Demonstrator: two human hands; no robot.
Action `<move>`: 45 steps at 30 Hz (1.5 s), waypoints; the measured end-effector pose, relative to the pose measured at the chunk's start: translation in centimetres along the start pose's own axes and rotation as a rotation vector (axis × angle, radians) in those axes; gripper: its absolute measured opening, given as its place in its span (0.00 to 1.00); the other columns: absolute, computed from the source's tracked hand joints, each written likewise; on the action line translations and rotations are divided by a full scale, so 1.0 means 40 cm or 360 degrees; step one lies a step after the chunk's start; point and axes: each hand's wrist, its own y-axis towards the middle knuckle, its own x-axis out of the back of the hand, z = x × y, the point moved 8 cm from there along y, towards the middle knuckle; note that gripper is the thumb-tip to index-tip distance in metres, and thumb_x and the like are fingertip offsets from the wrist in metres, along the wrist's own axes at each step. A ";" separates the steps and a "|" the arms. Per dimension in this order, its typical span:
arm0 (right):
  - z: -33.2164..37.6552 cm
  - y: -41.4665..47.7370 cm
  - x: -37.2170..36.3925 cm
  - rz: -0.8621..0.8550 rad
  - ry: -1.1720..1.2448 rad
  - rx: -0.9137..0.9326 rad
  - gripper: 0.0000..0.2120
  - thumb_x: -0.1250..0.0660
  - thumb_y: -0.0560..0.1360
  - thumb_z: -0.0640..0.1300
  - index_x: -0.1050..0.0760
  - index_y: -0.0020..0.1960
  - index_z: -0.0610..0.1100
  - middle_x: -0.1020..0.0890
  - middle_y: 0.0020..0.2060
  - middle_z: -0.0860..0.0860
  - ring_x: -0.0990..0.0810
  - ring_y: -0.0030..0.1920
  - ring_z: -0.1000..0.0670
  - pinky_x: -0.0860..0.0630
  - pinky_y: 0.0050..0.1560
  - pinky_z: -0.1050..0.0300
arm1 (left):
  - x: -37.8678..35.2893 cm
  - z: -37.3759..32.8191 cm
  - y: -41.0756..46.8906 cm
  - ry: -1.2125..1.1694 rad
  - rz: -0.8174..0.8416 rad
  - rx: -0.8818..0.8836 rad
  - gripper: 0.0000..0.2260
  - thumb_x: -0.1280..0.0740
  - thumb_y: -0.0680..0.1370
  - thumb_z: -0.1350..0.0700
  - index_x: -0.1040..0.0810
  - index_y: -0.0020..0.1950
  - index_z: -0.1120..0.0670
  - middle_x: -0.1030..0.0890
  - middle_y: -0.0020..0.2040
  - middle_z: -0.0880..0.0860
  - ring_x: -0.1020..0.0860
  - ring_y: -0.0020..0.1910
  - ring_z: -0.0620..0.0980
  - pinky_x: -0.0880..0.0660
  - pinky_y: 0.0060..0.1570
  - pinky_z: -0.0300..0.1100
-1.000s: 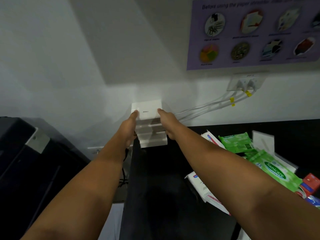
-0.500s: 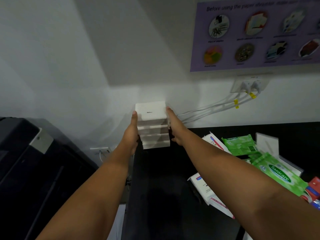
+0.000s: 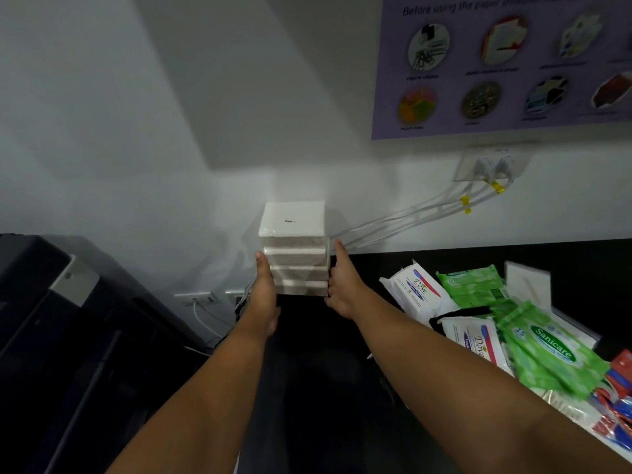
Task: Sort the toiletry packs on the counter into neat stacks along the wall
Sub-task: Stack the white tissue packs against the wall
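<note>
A stack of several white tissue packs (image 3: 292, 254) stands at the left end of the black counter (image 3: 325, 371), against the wall. My left hand (image 3: 265, 295) lies flat against the stack's left side. My right hand (image 3: 345, 289) presses its lower right side, thumb pointing up. The stack is clasped between both palms. Loose packs lie in a jumble to the right: two white Dove packs (image 3: 415, 289), green Sanicare wipes (image 3: 550, 350), another green pack (image 3: 470, 283), and red and blue packs (image 3: 615, 381) at the right edge.
A black machine (image 3: 68, 336) stands left of the counter, below its level. White cables (image 3: 410, 220) run along the wall from a socket (image 3: 492, 164) to behind the stack. A white box (image 3: 526, 282) stands behind the green packs. A purple poster (image 3: 506, 63) hangs above.
Both hands have slid down from the top packs to the lower part of the stack. The stack stays against the wall and looks squarer.
</note>
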 end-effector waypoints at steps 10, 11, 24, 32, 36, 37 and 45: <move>-0.105 -0.044 -0.047 0.0072 -0.0093 -0.0071 0.41 0.50 0.64 0.83 0.30 0.69 0.64 0.22 0.65 0.58 0.27 0.68 0.52 0.48 0.75 0.41 | 0.019 0.004 -0.021 0.0082 -0.0021 -0.0126 0.28 0.56 0.80 0.31 0.26 0.65 0.43 0.17 0.52 0.42 0.20 0.50 0.38 0.28 0.44 0.37; -0.116 -0.054 -0.052 0.0090 -0.0075 -0.0067 0.38 0.51 0.67 0.81 0.29 0.69 0.63 0.21 0.63 0.58 0.25 0.65 0.53 0.44 0.73 0.45 | 0.021 0.006 -0.017 0.0063 -0.0024 -0.0128 0.30 0.56 0.79 0.30 0.25 0.66 0.44 0.16 0.53 0.43 0.20 0.53 0.40 0.27 0.45 0.38; 0.049 0.037 0.060 -0.0108 -0.0151 0.0067 0.57 0.42 0.54 0.85 0.25 0.68 0.46 0.21 0.65 0.47 0.24 0.65 0.48 0.33 0.69 0.49 | -0.013 0.060 -0.054 -0.0418 -0.0106 -0.0051 0.34 0.46 0.74 0.25 0.23 0.68 0.46 0.16 0.59 0.50 0.19 0.58 0.50 0.24 0.49 0.45; 0.000 -0.021 0.008 0.0152 -0.0330 -0.0190 0.49 0.52 0.66 0.82 0.34 0.75 0.52 0.28 0.72 0.52 0.31 0.71 0.46 0.37 0.63 0.45 | -0.065 0.009 -0.036 -0.0395 0.0089 -0.0107 0.31 0.51 0.80 0.32 0.23 0.67 0.50 0.16 0.59 0.57 0.17 0.57 0.56 0.22 0.57 0.53; -0.022 -0.042 -0.020 0.0184 -0.0297 -0.0107 0.34 0.54 0.76 0.73 0.24 0.64 0.54 0.17 0.54 0.54 0.21 0.50 0.54 0.29 0.50 0.56 | -0.040 -0.019 -0.006 -0.0216 0.0063 -0.0117 0.31 0.48 0.79 0.30 0.19 0.63 0.49 0.16 0.58 0.58 0.18 0.57 0.60 0.26 0.64 0.62; -0.026 -0.042 -0.026 0.0200 -0.0278 -0.0089 0.32 0.55 0.77 0.71 0.23 0.63 0.53 0.17 0.52 0.54 0.20 0.47 0.55 0.28 0.44 0.58 | -0.032 -0.030 0.004 -0.0173 0.0059 -0.0127 0.31 0.47 0.78 0.29 0.19 0.64 0.49 0.17 0.59 0.58 0.18 0.58 0.60 0.28 0.65 0.63; -0.043 -0.007 -0.075 0.0186 -0.0168 0.0013 0.34 0.51 0.76 0.73 0.22 0.65 0.53 0.15 0.55 0.53 0.17 0.53 0.53 0.26 0.46 0.59 | -0.028 -0.089 0.047 -0.0111 0.0198 -0.0114 0.27 0.44 0.80 0.35 0.18 0.63 0.53 0.17 0.60 0.60 0.19 0.59 0.61 0.25 0.64 0.56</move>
